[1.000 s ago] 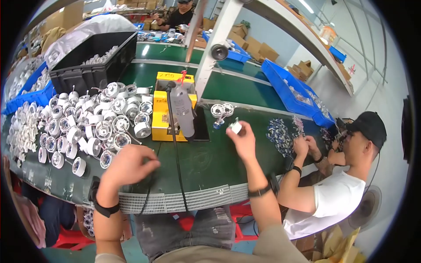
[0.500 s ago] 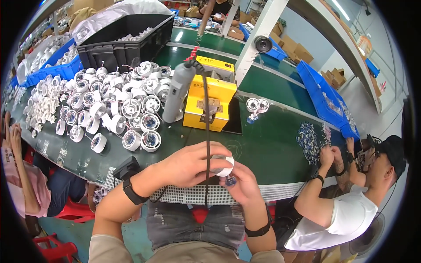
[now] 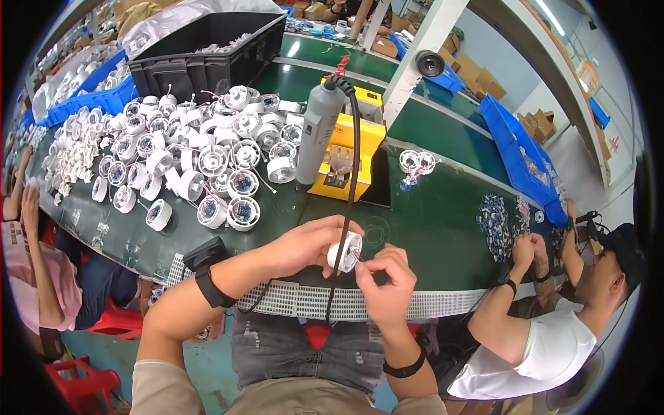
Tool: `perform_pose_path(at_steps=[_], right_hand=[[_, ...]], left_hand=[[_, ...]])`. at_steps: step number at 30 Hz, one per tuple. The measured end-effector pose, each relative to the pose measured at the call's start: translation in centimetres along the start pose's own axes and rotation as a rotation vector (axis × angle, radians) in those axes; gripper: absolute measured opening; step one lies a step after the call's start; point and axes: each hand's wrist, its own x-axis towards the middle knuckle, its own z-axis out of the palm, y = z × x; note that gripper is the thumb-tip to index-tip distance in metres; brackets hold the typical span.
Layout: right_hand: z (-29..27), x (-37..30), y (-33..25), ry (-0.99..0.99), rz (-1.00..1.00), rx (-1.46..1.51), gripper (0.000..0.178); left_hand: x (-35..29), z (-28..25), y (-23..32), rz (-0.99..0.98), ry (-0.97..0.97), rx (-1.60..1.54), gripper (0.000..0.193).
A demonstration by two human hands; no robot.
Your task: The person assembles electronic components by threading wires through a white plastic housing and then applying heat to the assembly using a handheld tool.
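Observation:
My left hand [image 3: 315, 242] is wrapped round a white round plastic housing [image 3: 339, 253], tilted so that its hollow, ribbed side faces right. Thin reddish wires [image 3: 357, 255] come out of that side toward my right hand [image 3: 389, 280], whose thumb and forefinger are pinched on them at the rim. No circuit board shows at the housing now. A grey electric screwdriver [image 3: 321, 128] hangs upright just beyond my hands, its black cable looping down in front of the left fingers. Behind it stands a yellow box-shaped machine [image 3: 360, 155].
A large heap of similar white housings [image 3: 214, 160] lies to the left, with small white parts [image 3: 68, 162] beside it. Two housings [image 3: 417, 163] sit right of the machine. Blue-and-white small parts [image 3: 494, 225] lie near a co-worker [image 3: 539, 332] at right. A black crate [image 3: 200, 69] stands behind.
The housing has turned from closed side to hollow side. My right hand has moved from cupping under it with a small blue circuit board to pinching wires at its right. The view has shifted slightly.

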Motion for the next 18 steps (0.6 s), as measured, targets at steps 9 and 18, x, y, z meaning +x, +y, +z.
perform_pose_path(at_steps=[9, 18], right_hand=[[1.2, 0.7, -1.6, 0.147, -0.123, -0.275, 0.014], [0.9, 0.6, -1.8, 0.11, 0.054, -0.133, 0.016]], left_hand=[[0.2, 0.7, -0.1, -0.012, 0.04, 0.018, 0.04], [-0.1, 0.9, 0.1, -0.001, 0.076, -0.025, 0.036]])
